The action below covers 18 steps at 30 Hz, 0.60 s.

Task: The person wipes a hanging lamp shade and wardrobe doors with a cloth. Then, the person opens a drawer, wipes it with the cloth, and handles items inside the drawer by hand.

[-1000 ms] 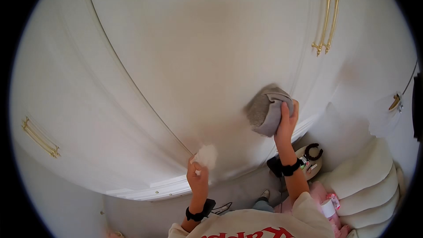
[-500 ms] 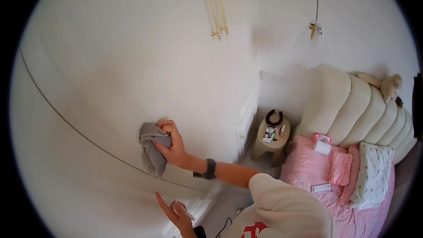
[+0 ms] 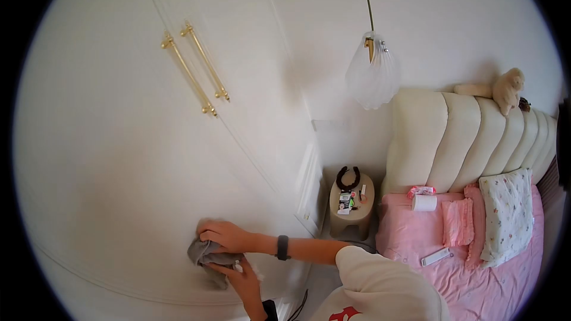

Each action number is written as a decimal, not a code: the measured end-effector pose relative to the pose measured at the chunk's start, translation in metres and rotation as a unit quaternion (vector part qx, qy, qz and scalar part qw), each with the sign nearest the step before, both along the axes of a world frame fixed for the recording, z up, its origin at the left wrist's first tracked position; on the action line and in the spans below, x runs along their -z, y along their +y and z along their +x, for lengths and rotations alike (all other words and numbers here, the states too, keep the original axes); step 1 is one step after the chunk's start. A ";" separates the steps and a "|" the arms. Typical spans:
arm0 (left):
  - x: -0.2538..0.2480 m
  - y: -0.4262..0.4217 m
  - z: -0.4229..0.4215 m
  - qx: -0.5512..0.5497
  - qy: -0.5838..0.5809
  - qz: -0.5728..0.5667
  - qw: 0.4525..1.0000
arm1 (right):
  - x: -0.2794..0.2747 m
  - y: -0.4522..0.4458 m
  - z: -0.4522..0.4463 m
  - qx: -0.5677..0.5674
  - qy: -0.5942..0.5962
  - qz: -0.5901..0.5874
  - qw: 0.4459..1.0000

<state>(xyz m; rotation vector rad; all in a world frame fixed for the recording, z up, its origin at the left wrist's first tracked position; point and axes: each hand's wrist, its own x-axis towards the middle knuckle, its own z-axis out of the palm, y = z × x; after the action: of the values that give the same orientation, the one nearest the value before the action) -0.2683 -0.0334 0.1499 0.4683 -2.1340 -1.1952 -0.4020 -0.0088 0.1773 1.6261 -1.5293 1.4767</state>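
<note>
A grey cloth (image 3: 202, 253) is bunched against the white cabinet door. My right hand (image 3: 231, 236), with a dark band on its wrist, grips the top of the cloth with curled fingers. Just below, my left hand (image 3: 244, 279) touches the cloth's lower part with its outstretched finger. The rest of its fingers are closed round a small crumpled white piece (image 3: 239, 266), which looks like tissue and is partly hidden. Two gold bar handles (image 3: 205, 64) are on the doors above.
A beige stool (image 3: 351, 220) bears a dark headband (image 3: 341, 178) and small items. Beside it is a bed with a padded headboard (image 3: 416, 142), pink bedding (image 3: 398, 232) and a patterned pillow (image 3: 505, 214). A shell-shaped lamp (image 3: 373, 77) hangs above.
My right hand and the cloth have moved lower on the door. My left hand has come up to the cloth, still with the white piece. The view has shifted, so the handles appear further left.
</note>
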 end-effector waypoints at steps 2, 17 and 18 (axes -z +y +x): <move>0.006 0.006 -0.025 0.042 -0.015 -0.006 0.999 | 0.002 0.018 -0.029 -0.014 -0.074 0.037 0.996; -0.011 0.197 -0.252 0.428 0.012 0.012 0.903 | 0.108 0.437 -0.075 0.228 -0.712 -0.203 0.632; -0.031 0.220 -0.255 0.445 -0.031 0.072 0.892 | 0.108 0.460 -0.060 0.205 -0.696 -0.257 0.639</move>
<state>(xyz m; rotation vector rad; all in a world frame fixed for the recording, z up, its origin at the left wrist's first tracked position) -0.5229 0.1871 0.1812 -0.5045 -2.3862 -1.8347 -0.4620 0.4511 0.0691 -0.5230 -1.5441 2.6327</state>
